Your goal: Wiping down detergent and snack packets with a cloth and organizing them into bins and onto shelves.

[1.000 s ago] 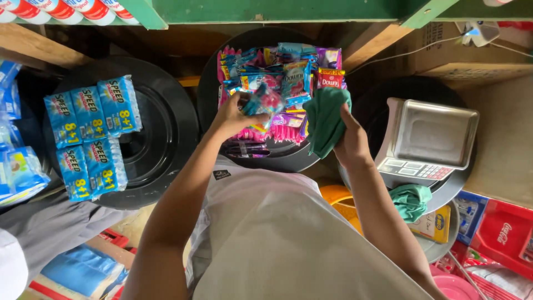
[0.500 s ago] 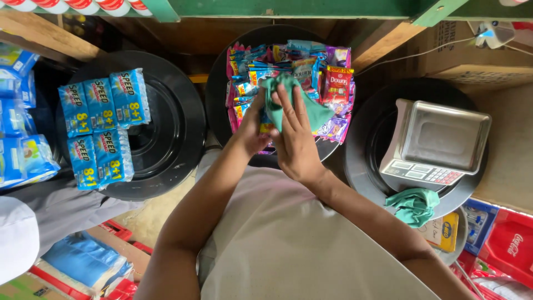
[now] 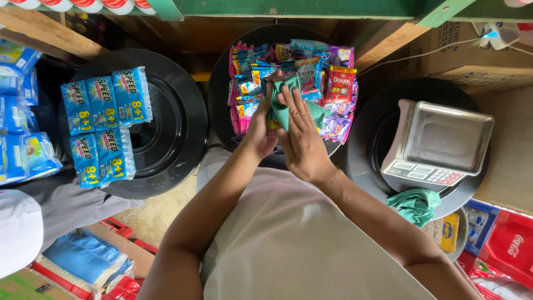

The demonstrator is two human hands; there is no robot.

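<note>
**A:** What are the two hands doing?

**B:** Both are on a soft green cloth (image 3: 280, 103), held over the middle round black lid (image 3: 222, 94), which is piled with small shiny sachets in pink, blue, purple and red (image 3: 333, 89). The left hand (image 3: 260, 129) is closed on the cloth's left edge, thumb and fingers pinching the fabric. The right hand (image 3: 302, 139) lies flatter, its fingers stretched out over the cloth and pressing it against the left hand.

**A:** So where exactly is the cloth?

**B:** Between the two hands, right above the heap of sachets. A fold of it sticks out past the fingertips toward the top of the pile, and a bit shows to the right of the right hand. Whether it touches the sachets underneath, I cannot tell.

**B:** Around that, to the left there is another round black lid (image 3: 166, 133) carrying strips of blue detergent packets (image 3: 105, 125). More blue packets (image 3: 22, 111) lie at the far left edge.

**A:** And on the right?

**B:** A third black lid (image 3: 363, 166) bears a grey weighing scale with a square steel pan and a keypad (image 3: 438, 144). A second crumpled green cloth (image 3: 415, 204) lies just below the scale, at the lid's rim. A brown cardboard box (image 3: 466, 64) stands beyond it, and red packages (image 3: 508, 250) sit in the lower right corner.
</note>
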